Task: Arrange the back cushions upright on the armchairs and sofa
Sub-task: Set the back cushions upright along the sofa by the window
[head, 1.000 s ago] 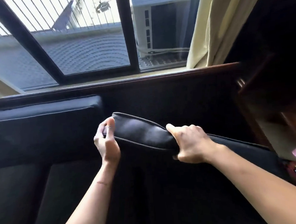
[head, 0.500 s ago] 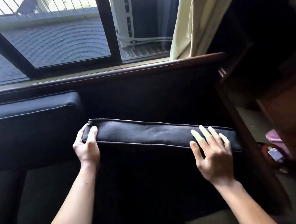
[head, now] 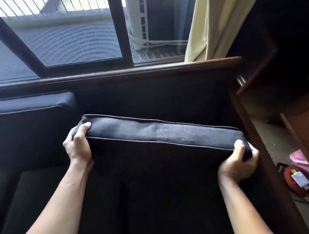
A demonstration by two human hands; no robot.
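Note:
A black back cushion (head: pixel 154 133) with piped edges stands on its lower edge on the sofa's right seat, its top leaning toward me and apart from the wooden sofa back (head: pixel 147 72). My left hand (head: pixel 78 144) grips its upper left corner. My right hand (head: pixel 239 164) grips its upper right corner, beside the wooden armrest (head: pixel 255 147). A second black back cushion (head: pixel 30 123) stands upright against the sofa back on the left.
A window with dark frames (head: pixel 122 29) and a pale yellow curtain (head: pixel 206 23) are behind the sofa. To the right stands wooden furniture (head: pixel 302 112), with a pink item (head: pixel 299 161) and a small red object (head: pixel 294 179) on the floor.
My right hand slid from lying flat on the cushion's top to gripping its right corner. My left hand closed tighter on the left corner. The cushion now sits straighter across the seat.

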